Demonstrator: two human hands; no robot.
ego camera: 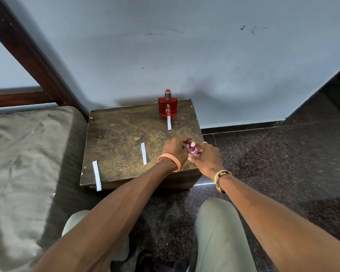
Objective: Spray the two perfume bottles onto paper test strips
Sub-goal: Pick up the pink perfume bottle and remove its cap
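Taking the small wooden table [126, 134] as the dial, you have the pink perfume bottle [194, 152] at about 4 o'clock, near the table's right edge, held between both hands. Your left hand [175, 150] curls its fingertips in a pinch round the bottle's top, and your right hand [206, 160] wraps its fingers about the body from the right. The red perfume bottle [167, 107] stands upright at 1 o'clock, with one paper strip [169, 123] just in front of it. A second strip [143, 153] lies near the centre, and a third strip [97, 175] overhangs the near edge at 8 o'clock.
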